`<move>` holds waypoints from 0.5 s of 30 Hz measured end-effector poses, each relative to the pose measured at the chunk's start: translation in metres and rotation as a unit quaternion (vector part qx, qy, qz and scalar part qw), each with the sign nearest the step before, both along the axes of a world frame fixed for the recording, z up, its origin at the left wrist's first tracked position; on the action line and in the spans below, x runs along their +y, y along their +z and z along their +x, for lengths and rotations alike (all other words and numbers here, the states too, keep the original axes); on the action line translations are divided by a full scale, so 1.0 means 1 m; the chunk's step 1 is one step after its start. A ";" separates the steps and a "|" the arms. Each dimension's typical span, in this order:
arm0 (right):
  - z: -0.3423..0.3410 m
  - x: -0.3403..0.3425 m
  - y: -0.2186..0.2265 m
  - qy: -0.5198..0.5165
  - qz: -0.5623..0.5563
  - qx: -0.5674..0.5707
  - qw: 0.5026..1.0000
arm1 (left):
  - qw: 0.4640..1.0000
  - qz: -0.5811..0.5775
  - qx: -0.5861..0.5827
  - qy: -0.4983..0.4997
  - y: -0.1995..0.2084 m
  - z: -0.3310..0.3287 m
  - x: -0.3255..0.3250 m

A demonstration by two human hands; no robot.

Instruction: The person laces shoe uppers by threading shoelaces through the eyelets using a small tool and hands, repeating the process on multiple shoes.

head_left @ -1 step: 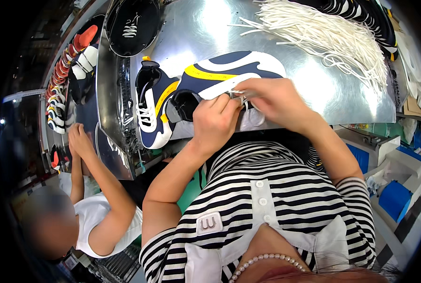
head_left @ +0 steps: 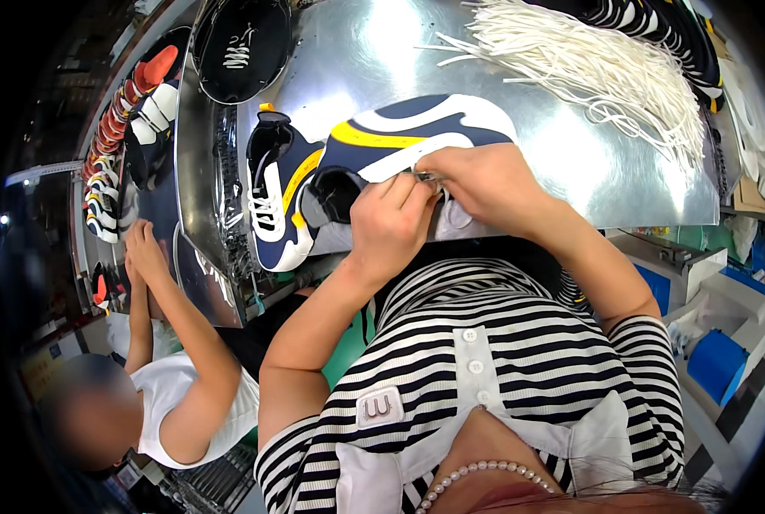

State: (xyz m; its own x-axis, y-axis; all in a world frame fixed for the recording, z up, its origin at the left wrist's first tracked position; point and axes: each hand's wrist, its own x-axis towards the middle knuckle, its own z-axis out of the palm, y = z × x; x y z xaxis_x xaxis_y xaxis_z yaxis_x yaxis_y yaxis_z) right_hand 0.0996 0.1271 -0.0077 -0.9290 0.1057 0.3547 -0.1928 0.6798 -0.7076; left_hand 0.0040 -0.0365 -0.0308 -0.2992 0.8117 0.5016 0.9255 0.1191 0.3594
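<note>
A navy, white and yellow sneaker lies on its side in front of me, near the front edge of the metal table. My left hand is closed at its lacing edge, knuckles upward. Against it, my right hand pinches a pale shoelace, with the fingertips of both hands meeting. The fingers mostly hide the lace and the eyelets. To the left, a second sneaker of the same colours stands with white laces threaded across its front.
A heap of loose white laces covers the table's far right. Beyond it runs a row of dark shoes. A black oval tray sits far left. Past the table's left edge, a co-worker's hands are near more shoes.
My right hand has drawn slightly left, closer to my left fingertips. The sneaker has shifted a little, and the pale lace strands are now more hidden by my fingers.
</note>
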 end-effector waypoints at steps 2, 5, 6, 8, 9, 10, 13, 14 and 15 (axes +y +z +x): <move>-0.011 0.000 -0.003 -0.033 0.159 -0.108 0.981 | 1.000 0.014 0.009 0.014 -0.004 -0.007 0.000; -0.015 0.005 -0.005 -0.044 0.137 -0.218 0.965 | 0.999 0.021 0.033 -0.007 -0.006 -0.007 0.002; -0.021 0.009 -0.004 -0.030 0.060 -0.234 0.970 | 0.999 0.023 0.041 -0.011 -0.005 -0.008 0.001; -0.027 0.017 -0.001 0.003 0.006 -0.232 0.973 | 0.999 0.023 0.031 -0.012 -0.003 -0.008 0.001; -0.031 0.018 -0.001 0.036 -0.046 -0.227 0.972 | 0.999 0.025 0.025 -0.012 -0.002 -0.011 0.000; -0.034 0.017 -0.011 0.027 -0.095 -0.217 0.971 | 1.000 0.017 0.012 -0.009 -0.002 -0.013 -0.003; -0.025 0.020 -0.016 -0.048 -0.145 -0.178 0.972 | 0.998 0.012 -0.043 -0.034 -0.003 -0.016 0.013; -0.025 0.036 -0.021 -0.045 -0.187 -0.104 0.976 | 0.998 0.013 -0.054 -0.042 -0.004 -0.014 0.015; -0.026 0.049 -0.022 -0.045 -0.229 -0.030 0.972 | 0.996 0.013 -0.067 -0.054 -0.004 -0.012 0.014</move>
